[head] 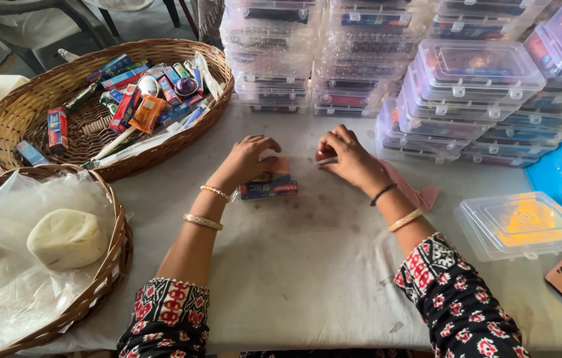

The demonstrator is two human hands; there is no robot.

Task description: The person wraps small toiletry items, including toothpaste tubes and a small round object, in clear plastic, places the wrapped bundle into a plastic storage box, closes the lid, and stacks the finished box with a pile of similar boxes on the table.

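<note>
I see the small toothpaste box (268,189) flat on the desk (307,265), with my left hand (249,159) curled over its top edge, fingertips touching it. Just right of the box, my right hand (347,156) pinches a thin white stick (327,160) between thumb and fingers. Up and left of the box sits the wicker basket (15,113) of sachets; clear lidded boxes (473,73) stack up and right.
</note>
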